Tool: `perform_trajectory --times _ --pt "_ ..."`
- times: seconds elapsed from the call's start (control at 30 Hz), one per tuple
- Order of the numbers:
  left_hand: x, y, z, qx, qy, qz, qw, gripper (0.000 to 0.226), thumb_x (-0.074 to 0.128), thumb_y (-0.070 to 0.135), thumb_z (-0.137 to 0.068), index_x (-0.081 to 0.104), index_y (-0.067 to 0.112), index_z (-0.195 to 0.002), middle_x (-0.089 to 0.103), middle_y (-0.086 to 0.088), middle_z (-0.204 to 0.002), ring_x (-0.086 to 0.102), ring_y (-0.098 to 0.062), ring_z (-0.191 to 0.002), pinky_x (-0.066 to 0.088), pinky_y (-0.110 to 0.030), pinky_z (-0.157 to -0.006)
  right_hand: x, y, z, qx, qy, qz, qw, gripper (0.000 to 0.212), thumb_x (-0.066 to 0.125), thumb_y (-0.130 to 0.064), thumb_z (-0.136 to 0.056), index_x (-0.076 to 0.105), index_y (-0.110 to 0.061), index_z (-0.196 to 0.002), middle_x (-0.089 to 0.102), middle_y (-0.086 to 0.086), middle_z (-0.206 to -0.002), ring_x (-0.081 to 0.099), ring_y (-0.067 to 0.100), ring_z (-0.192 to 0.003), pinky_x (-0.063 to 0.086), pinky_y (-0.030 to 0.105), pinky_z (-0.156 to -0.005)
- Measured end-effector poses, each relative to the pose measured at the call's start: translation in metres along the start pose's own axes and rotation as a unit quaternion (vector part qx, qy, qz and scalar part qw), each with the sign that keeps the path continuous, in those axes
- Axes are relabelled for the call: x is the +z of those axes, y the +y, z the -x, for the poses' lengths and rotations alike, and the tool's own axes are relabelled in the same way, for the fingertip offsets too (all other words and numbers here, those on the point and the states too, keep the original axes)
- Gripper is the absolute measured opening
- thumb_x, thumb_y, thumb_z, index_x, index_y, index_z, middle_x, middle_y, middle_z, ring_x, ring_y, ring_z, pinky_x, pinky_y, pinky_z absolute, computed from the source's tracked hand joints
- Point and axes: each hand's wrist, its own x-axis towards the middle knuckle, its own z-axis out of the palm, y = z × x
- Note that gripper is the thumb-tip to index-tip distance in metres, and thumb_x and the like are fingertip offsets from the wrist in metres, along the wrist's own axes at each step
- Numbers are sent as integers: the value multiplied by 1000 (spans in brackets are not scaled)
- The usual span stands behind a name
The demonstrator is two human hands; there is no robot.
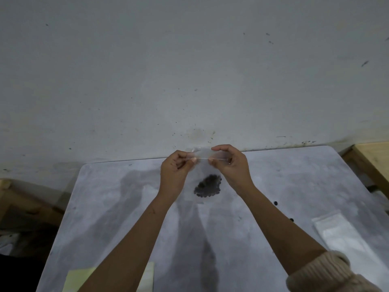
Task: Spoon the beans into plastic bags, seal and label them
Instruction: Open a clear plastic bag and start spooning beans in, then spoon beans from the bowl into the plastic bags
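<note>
A small clear plastic bag (202, 165) hangs above the far part of the grey table (294, 186), with a clump of dark beans (208, 186) in its bottom. My left hand (176, 169) pinches the bag's top strip at its left end. My right hand (228, 163) pinches the same strip at its right end. Both hands are raised in front of the wall, thumbs and forefingers pressed on the strip. Whether the strip is fully closed I cannot tell.
A pile of empty clear bags (345, 230) lies at the table's right side. Two loose beans (275, 203) lie right of my right forearm. Pale yellow paper (77, 279) lies at the near left edge. A wooden piece (372, 159) stands beyond the right edge.
</note>
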Motion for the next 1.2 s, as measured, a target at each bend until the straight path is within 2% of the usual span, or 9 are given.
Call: perform_trajectory --times 0.13,0.3,0.43,0.6,0.73,0.87,0.93,1.1,1.2 --pt "1 1 0 -2 -23 -23 999 11 66 0 -82 64 11 -82 73 1 -75 70 -21 -81 57 -31 -79 -7 -1 6 25 -24 -59 998 25 71 -3 -77 66 -12 -100 64 -6 -90 65 4 -76 58 26 -72" --pt "5 -3 10 -47 -1 6 999 10 63 0 -85 65 10 -88 72 2 -73 68 -14 -74 56 -23 -70 -9 6 14 72 -27 -115 990 24 67 3 -79 66 -11 -98 67 9 -94 70 13 -74 58 23 -70" --pt "4 -23 32 -130 27 21 991 10 61 3 -87 64 6 -96 72 -8 -82 69 -12 -74 55 -20 -68 -15 27 39 134 -45 -122 982 29 60 -2 -87 58 -13 -114 70 11 -89 71 18 -79 59 30 -70" --pt "3 -66 66 -192 49 -63 978 12 66 0 -82 66 12 -84 70 -6 -77 65 -7 -62 50 -15 -56 -22 72 78 211 -48 -46 975 14 59 -6 -89 59 -15 -99 70 10 -78 69 25 -73 59 39 -70" --pt "2 -96 89 -197 59 -137 969 16 70 0 -79 65 15 -76 68 0 -73 63 -13 -68 49 -12 -61 -22 102 99 187 -17 105 976 14 70 -11 -80 62 -17 -90 67 2 -75 65 15 -68 54 23 -65" --pt "-5 -111 102 -172 48 -207 962 15 72 5 -79 63 18 -78 65 4 -74 62 -10 -72 47 -7 -66 -19 119 112 150 -51 197 967 29 73 -14 -77 62 -12 -104 60 -3 -94 56 9 -84 44 5 -71" --pt "-7 -113 105 -156 42 -238 958 14 71 7 -79 63 16 -84 65 3 -77 61 -14 -75 46 -8 -69 -17 124 115 126 -56 214 967 33 72 -13 -78 62 -11 -109 58 0 -103 54 10 -90 42 5 -77" --pt "-8 -113 111 -130 36 -303 943 36 76 8 -74 61 10 -107 58 -4 -104 56 -18 -95 45 -22 -83 -12 126 114 82 -95 241 962 34 66 -13 -82 60 -12 -116 57 4 -117 51 16 -110 41 21 -98" --pt "-1 -108 104 -71 62 -345 934 43 76 11 -75 59 6 -115 50 -6 -116 47 -17 -107 40 -17 -88 -21 117 109 48 -110 263 957 34 62 -10 -84 60 -11 -118 59 6 -120 52 18 -112 39 20 -99"
